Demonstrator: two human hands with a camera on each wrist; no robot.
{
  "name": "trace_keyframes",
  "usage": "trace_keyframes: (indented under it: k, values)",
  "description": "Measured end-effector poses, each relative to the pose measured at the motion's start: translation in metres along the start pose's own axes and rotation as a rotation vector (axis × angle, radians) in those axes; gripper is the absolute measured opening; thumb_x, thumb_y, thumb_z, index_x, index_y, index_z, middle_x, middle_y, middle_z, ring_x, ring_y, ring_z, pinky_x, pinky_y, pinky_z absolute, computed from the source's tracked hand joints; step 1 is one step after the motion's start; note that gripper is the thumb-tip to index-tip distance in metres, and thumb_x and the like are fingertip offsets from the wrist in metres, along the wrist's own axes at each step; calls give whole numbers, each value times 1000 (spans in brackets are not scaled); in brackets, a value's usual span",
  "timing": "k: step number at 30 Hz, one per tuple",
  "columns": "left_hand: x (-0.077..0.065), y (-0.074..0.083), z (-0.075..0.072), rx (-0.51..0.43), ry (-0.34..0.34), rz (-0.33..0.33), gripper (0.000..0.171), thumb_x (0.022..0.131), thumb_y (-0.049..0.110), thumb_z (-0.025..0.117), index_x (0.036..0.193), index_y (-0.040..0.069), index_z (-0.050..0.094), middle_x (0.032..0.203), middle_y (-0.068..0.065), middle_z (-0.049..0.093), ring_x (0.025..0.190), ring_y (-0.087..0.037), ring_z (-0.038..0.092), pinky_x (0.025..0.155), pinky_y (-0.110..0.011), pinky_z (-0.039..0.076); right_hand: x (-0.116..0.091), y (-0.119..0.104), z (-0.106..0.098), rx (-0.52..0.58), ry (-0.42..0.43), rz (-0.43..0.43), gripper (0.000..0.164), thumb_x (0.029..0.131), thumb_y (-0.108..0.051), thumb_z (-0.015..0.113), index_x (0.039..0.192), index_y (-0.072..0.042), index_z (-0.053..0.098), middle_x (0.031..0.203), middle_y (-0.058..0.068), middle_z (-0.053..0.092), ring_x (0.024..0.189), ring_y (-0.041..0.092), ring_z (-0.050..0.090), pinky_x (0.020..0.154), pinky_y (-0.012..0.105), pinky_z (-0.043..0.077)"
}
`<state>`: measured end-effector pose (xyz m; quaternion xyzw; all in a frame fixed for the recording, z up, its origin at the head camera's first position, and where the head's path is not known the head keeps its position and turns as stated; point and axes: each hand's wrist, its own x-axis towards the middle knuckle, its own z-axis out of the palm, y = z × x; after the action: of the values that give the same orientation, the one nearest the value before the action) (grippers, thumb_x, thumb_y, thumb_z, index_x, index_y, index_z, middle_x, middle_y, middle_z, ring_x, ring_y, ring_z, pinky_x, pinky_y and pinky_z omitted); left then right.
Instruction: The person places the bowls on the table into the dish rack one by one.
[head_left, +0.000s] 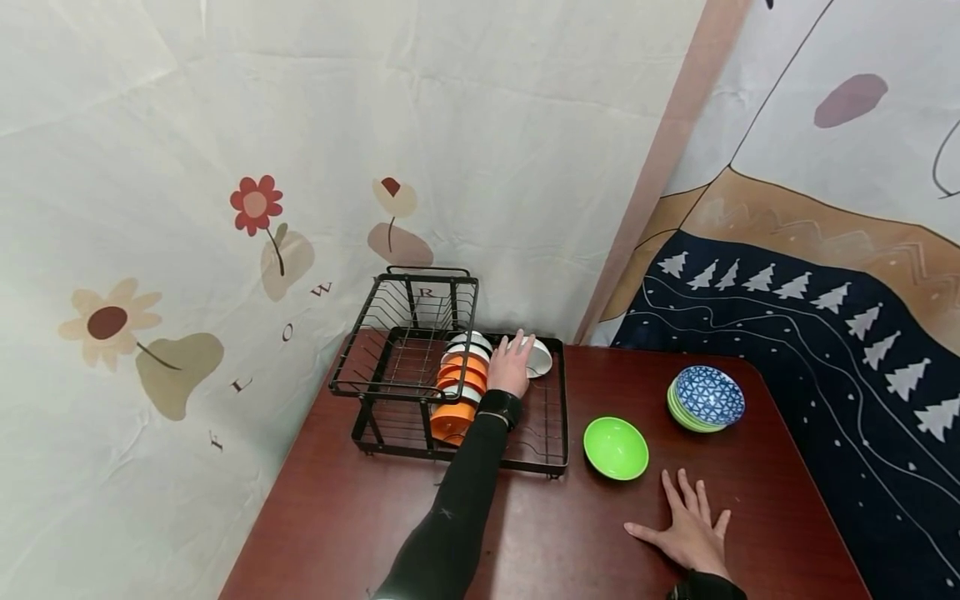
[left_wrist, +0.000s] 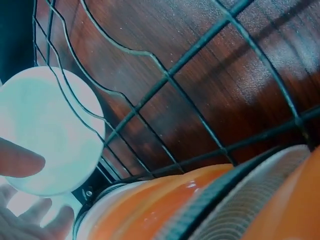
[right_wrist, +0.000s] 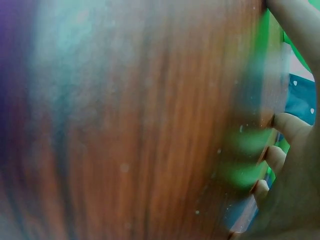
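My left hand (head_left: 510,367) reaches into the right part of a black dish rack, at a white bowl (head_left: 538,358). In the left wrist view the thumb (left_wrist: 20,160) lies across the face of the white bowl (left_wrist: 55,120) while the other fingers curl at its lower edge, gripping it. Left of this hand, orange bowls (head_left: 452,421) and white ones stand on edge in a row under the upper basket. My right hand (head_left: 690,529) rests on the table with fingers spread, holding nothing. Just beyond it sits a bright green bowl (head_left: 617,448).
The two-level wire dish rack (head_left: 558,417) stands at the back of the reddish-brown table (head_left: 360,517). A blue-patterned bowl (head_left: 709,394) is stacked on green bowls (head_left: 682,418) at the back right. Printed cloth (head_left: 510,167) hangs behind the table.
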<state>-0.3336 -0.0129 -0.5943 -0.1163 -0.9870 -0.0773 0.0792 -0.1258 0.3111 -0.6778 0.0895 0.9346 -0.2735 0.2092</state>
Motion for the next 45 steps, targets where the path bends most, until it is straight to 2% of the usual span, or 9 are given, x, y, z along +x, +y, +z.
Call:
trace_keyframes:
  k: [5, 11, 16, 21, 26, 29, 35, 40, 45]
  values:
    - [-2, 8, -1, -11, 32, -12, 81, 96, 17, 84, 168, 27, 48, 176, -1, 47, 161, -30, 48, 129, -53, 46, 0, 0, 0, -4, 0, 0, 144, 78, -80, 83, 174, 1, 12, 180, 36, -3, 165, 61, -20, 116, 88, -28]
    - [-27, 18, -16, 23, 145, 159, 70, 101, 17, 75, 165, 26, 51, 169, 0, 56, 154, -23, 56, 127, -47, 49, 0, 0, -2, -10, 13, -1, 146, 77, -81, 84, 174, 2, 13, 180, 37, -2, 165, 62, -18, 116, 90, -26]
    - [-80, 10, -31, -58, 199, 265, 67, 99, 16, 75, 163, 22, 55, 164, -2, 61, 150, -25, 59, 125, -47, 51, -4, 0, -3, -6, 14, -6, 144, 78, -79, 85, 174, 2, 13, 179, 37, -3, 165, 62, -19, 115, 90, -26]
    - [-141, -14, -35, -148, 258, 308, 71, 92, 17, 82, 160, 20, 59, 162, -4, 62, 148, -26, 60, 125, -49, 50, -4, 1, -3, -4, 14, -9, 142, 80, -76, 85, 174, 2, 13, 180, 36, -4, 165, 61, -20, 115, 90, -26]
    - [-194, -44, -31, -181, 367, 326, 71, 84, 19, 87, 152, 18, 66, 154, -5, 69, 139, -29, 66, 115, -53, 57, -3, 4, -4, 3, 10, -8, 145, 78, -79, 84, 174, 2, 12, 180, 36, -4, 164, 61, -22, 115, 90, -27]
    - [-220, -58, -24, -201, 382, 302, 71, 81, 19, 89, 149, 17, 69, 150, -5, 71, 135, -29, 68, 110, -54, 59, -1, 6, -4, 4, 7, -5, 145, 78, -80, 83, 174, 2, 12, 180, 35, -5, 164, 61, -23, 115, 89, -28]
    - [-258, -75, -11, -206, 272, 172, 70, 81, 23, 91, 147, 19, 69, 147, -5, 72, 131, -27, 68, 107, -56, 60, 2, 6, -2, 1, -1, -6, 146, 77, -82, 83, 174, 2, 12, 180, 36, -3, 164, 62, -22, 114, 90, -27]
    - [-277, -83, -3, -187, 25, 26, 66, 90, 34, 86, 151, 21, 67, 154, -6, 68, 137, -32, 65, 116, -63, 53, 4, 5, 0, -4, -5, -2, 147, 76, -82, 83, 174, 2, 13, 179, 37, -2, 164, 62, -20, 114, 91, -27]
    - [-283, -93, 4, -219, -185, -73, 71, 92, 52, 82, 154, 21, 65, 162, -11, 61, 149, -40, 56, 122, -74, 42, 2, 1, 1, -4, -6, -3, 146, 78, -81, 83, 174, 3, 12, 179, 37, -3, 164, 63, -20, 115, 90, -27]
